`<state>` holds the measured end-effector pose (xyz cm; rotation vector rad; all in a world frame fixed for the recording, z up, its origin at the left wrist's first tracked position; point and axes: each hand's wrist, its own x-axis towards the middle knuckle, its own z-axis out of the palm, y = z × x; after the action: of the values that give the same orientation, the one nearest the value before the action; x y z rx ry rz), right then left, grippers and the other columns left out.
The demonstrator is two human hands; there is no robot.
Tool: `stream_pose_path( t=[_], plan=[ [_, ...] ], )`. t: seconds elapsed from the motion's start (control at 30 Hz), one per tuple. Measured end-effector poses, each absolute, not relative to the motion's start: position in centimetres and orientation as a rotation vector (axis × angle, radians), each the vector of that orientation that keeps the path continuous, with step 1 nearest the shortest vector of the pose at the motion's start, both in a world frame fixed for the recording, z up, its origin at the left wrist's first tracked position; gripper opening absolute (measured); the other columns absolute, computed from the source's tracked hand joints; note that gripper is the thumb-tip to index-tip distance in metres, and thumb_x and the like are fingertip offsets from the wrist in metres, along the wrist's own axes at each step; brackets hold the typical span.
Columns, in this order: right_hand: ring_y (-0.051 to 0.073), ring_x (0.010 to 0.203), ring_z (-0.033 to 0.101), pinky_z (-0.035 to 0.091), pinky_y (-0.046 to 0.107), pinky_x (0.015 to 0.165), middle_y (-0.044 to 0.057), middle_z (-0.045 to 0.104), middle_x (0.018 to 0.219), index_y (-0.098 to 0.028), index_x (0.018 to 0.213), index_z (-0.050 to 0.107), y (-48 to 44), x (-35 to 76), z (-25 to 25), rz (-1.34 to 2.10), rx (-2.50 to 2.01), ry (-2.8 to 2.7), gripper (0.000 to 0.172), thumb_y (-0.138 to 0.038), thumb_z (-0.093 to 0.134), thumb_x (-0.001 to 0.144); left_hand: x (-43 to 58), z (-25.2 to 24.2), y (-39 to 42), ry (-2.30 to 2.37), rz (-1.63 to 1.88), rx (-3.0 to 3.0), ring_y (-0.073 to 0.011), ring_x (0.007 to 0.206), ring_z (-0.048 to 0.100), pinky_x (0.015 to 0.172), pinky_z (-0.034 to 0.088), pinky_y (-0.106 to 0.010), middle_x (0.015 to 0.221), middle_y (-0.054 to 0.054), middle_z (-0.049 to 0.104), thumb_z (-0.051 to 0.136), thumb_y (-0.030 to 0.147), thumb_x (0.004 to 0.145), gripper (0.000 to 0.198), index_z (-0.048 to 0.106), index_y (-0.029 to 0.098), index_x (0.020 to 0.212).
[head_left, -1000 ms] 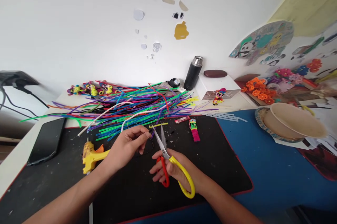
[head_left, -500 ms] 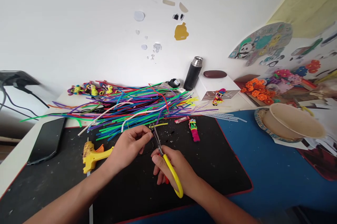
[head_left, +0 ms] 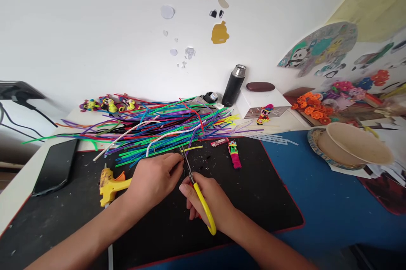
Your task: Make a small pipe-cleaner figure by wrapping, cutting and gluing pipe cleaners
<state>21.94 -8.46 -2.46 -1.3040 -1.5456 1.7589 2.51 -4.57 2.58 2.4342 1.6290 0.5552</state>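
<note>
My right hand (head_left: 206, 198) grips scissors (head_left: 204, 206) with yellow and red handles, their blades pointing away from me and slightly parted. Close against the blades, the fingers of my left hand (head_left: 160, 175) are pinched together. They hold a thin black strand, mostly hidden by the fingers now. Just beyond the hands lies a heap of coloured pipe cleaners (head_left: 171, 128). A small figure of pink, green and yellow pipe cleaner (head_left: 234, 154) rests on the black mat (head_left: 253, 194) to the right. Left of my left hand is a yellow glue gun (head_left: 109, 185).
A phone (head_left: 56, 166) lies at the left. Small finished figures (head_left: 109, 104) sit by the wall. At the back stand a black flask (head_left: 234, 86) and a white box (head_left: 266, 100) with a brown case (head_left: 260, 87). A beige bowl (head_left: 355, 143) is at the right.
My left hand has turned so its back faces up more, covering most of the black strand. The scissors have shifted slightly left and stay at the left fingertips. The view has tilted slightly.
</note>
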Motion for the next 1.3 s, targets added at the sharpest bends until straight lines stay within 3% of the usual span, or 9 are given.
stream_pose_path(
  t=[0.3,0.77,1.03,1.3],
  plan=[
    [0.013,0.046,0.066,0.045,0.018,0.046,-0.006,0.063,0.064,-0.024,0.098,0.059,-8.3,21.6,-1.7,1.709,-1.343,-1.63,0.029,-0.052,0.061,0.105,2.3,3.1,-4.5,1.64,0.415,2.598,-0.0195,0.061,0.071,0.055,0.032,-0.03,0.069,-0.001,0.076,0.051,0.024,0.102,0.029,0.071,0.021,0.081],
    [0.013,0.039,0.06,0.044,0.019,0.042,-0.007,0.057,0.055,-0.024,0.095,0.059,-8.0,21.3,-1.6,1.734,-1.389,-1.612,0.039,-0.062,0.064,0.101,2.0,3.2,-3.8,1.651,0.149,2.524,-0.0217,0.068,0.074,0.057,0.033,-0.031,0.074,-0.004,0.078,0.046,0.029,0.103,0.033,0.071,0.022,0.081],
    [0.013,0.042,0.061,0.044,0.019,0.047,-0.008,0.057,0.053,-0.023,0.098,0.06,-8.0,21.4,-1.8,1.721,-1.414,-1.693,0.031,-0.054,0.065,0.102,1.9,3.5,-3.1,1.614,0.027,2.441,-0.0232,0.073,0.075,0.061,0.035,-0.032,0.084,-0.003,0.082,0.047,0.029,0.101,0.031,0.075,0.024,0.09],
    [0.013,0.043,0.061,0.044,0.021,0.051,-0.008,0.056,0.051,-0.023,0.097,0.062,-7.8,21.4,-0.9,1.665,-1.442,-1.775,0.032,-0.054,0.068,0.101,1.9,4.1,-2.4,1.589,-0.018,2.386,-0.0223,0.066,0.071,0.06,0.033,-0.032,0.076,-0.004,0.079,0.047,0.03,0.099,0.032,0.075,0.025,0.084]
  ],
)
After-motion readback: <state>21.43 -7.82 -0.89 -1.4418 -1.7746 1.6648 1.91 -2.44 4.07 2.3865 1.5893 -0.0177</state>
